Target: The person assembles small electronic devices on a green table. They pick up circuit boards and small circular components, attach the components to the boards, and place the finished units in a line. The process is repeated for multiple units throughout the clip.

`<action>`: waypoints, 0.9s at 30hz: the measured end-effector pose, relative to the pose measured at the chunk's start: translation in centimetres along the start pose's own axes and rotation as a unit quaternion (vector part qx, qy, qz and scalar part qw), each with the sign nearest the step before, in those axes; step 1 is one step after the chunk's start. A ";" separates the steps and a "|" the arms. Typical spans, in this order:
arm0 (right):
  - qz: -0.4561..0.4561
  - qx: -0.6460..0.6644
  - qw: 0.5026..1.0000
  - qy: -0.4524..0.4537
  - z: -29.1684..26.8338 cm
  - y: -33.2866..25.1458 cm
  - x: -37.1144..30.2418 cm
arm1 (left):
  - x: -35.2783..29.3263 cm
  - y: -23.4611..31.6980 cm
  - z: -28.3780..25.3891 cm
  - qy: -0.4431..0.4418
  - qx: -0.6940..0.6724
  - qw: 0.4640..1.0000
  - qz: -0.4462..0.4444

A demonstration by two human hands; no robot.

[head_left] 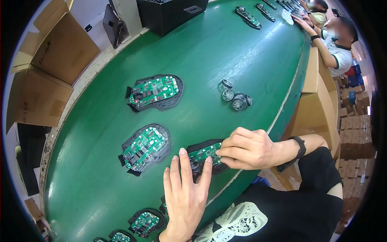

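Observation:
In front of me a green circuit board (pixel 207 153) sits in a black plastic shell (pixel 203 144) near the belt's close edge. My left hand (pixel 186 201) lies over its near left part with fingers stretched and apart, the fingertips touching or just above the board. At the board's right end, my right hand (pixel 250 149) has its fingers curled together, tips against the board's edge; whatever they pinch is hidden. Left of these stands another black shell with a green board (pixel 147 146), and a similar board in its shell (pixel 156 92) lies farther off.
Several small round clear-and-black parts (pixel 238 99) lie on the green belt (pixel 201 64). More boards in shells (pixel 145 222) are at the near left. A black bin (pixel 169 16) stands at the far side, an open carton (pixel 316 105) at right. A co-worker (pixel 338 48) works farther along.

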State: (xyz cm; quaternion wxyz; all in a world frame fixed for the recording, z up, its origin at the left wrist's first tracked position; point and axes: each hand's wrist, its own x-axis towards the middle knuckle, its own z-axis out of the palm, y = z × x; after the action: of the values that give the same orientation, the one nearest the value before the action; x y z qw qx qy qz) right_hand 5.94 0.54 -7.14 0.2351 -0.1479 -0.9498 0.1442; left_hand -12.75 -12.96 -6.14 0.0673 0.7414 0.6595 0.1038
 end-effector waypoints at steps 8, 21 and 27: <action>-0.053 0.018 0.998 -0.040 0.3 0.6 0.2 | 0.4 -0.4 -0.2 0.004 -0.011 1.000 0.003; 0.108 0.101 0.984 -0.096 -2.7 0.9 2.3 | 0.4 -0.5 -1.1 0.053 -0.139 0.989 -0.007; 0.062 0.236 0.968 -0.062 -1.8 -0.8 2.4 | -0.7 -0.4 -2.5 0.126 -0.343 0.926 -0.095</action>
State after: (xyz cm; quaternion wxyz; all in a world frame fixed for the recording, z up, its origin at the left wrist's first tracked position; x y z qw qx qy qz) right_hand 4.65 0.98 -4.38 0.1947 -0.1372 -0.8906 0.3874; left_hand -13.80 -13.67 -3.89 0.2433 0.5875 0.6539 0.4099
